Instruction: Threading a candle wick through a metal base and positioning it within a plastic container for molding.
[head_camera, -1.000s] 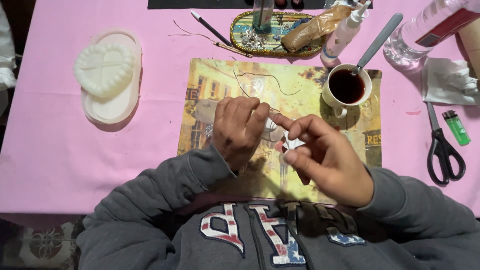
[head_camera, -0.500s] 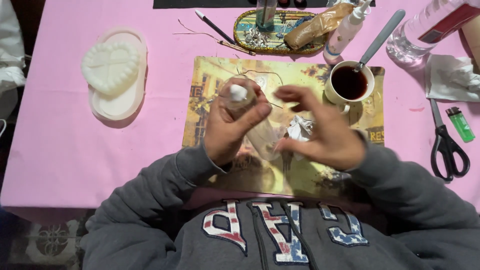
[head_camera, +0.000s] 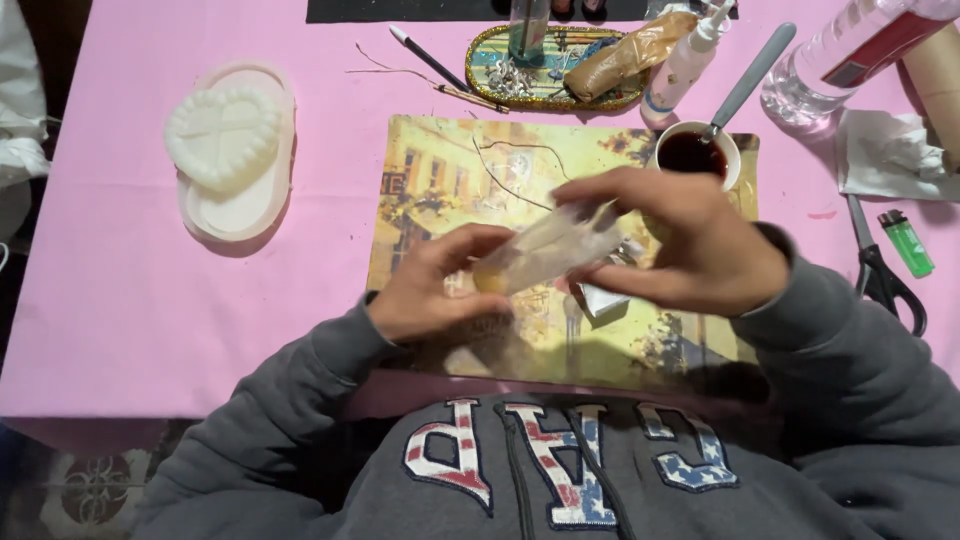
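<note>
A: What's nearest the near edge of the desk?

B: The two hands, above the picture mat; the left hand has its fingers curled round the lower end of a pale, see-through wrapper, with something small and yellowish at that end; the right hand pinches the upper end from above, fingers nearly closed on it.

A: How would that wrapper handle?

B: Blurred, but I'd judge it light, thin and crinkly, likely slippery; it gives no firm edge, so a hold at both ends, as now, seems safest; squeezing the middle might crush whatever is inside.

A: And farther off?

B: A cup of dark liquid with a spoon by the mat's far right corner; a white heart-shaped mould toward the left edge; scissors and a green lighter by the right edge; an oval tray and a plastic bottle along the far edge.
</note>
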